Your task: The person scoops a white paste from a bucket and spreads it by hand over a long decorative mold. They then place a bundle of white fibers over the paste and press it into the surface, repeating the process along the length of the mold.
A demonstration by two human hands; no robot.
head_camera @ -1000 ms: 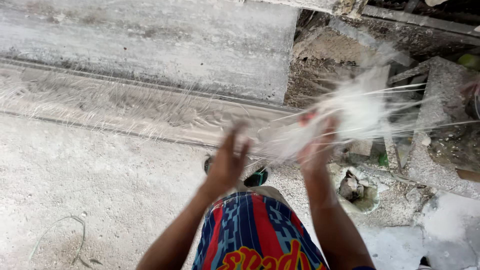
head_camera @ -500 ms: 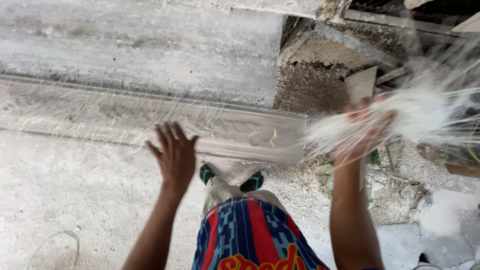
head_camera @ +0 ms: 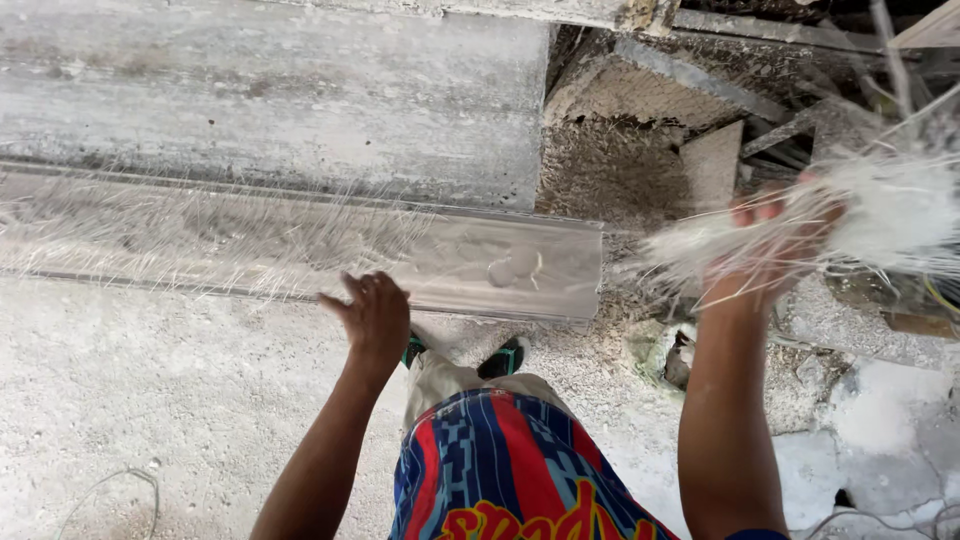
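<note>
The long grey mould (head_camera: pixel 300 245) that runs across the view serves as the landmark; it lies on the white, dusty floor (head_camera: pixel 150 400), with a broad concrete slab (head_camera: pixel 270 90) behind it. Thin white strands are already spread along most of the mould's length, thinning out toward its right end, where a few pale lumps sit on the surface.

Over the last second the bundle of white fibre (head_camera: pixel 880 215) has been carried from just above the mould's right end out well to the right of it, so a fresh tuft looks to have been pulled free of what was laid down. The right hand (head_camera: pixel 775 245) is closed around that bundle, raised over the rubble past the mould's end. The left hand (head_camera: pixel 372 315) has dropped from beside the bundle to the near edge of the mould; its fingers are spread and slack, holding nothing, and whether it touches the edge cannot be told.

The mould's right end stops square, and beyond it lies a pit of broken boards and debris (head_camera: pixel 700 130), cluttered and uneven. On the near side of the mould the floor gives open room, with the person's feet (head_camera: pixel 465 355) just beside the edge and a thin wire loop (head_camera: pixel 100 495) farther left.
</note>
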